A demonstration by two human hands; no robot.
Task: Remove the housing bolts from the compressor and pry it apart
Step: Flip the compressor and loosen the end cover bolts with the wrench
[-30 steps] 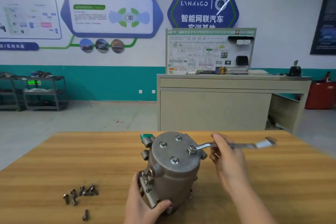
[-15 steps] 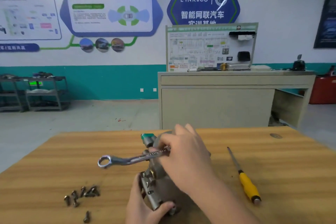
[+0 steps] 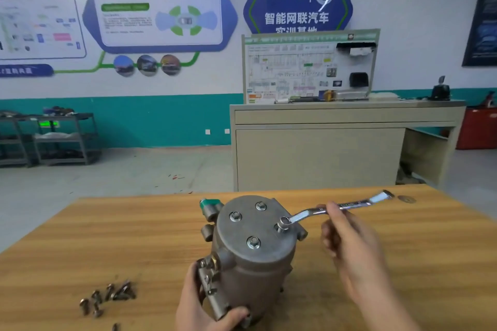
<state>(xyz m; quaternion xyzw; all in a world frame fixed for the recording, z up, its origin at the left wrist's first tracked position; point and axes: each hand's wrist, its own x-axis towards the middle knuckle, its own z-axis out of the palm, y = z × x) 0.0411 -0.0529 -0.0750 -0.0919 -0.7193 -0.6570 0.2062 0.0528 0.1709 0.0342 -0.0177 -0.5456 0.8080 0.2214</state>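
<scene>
Grey cast metal, the compressor [image 3: 251,252] stands upright on the wooden table [image 3: 403,263], and my left hand [image 3: 204,306] grips its lower bracket side to steady it. My right hand [image 3: 347,244] pinches the wrench [image 3: 333,208] mid-shaft, ring end seated on the right-hand housing bolt [image 3: 283,223]; three other bolts [image 3: 253,242] remain in the cap. I judge the risks thus: the ring could ride off the raised head and round it, or the upright body could tip toward the loose screws [image 3: 107,297] if my holding grip slackens.
</scene>
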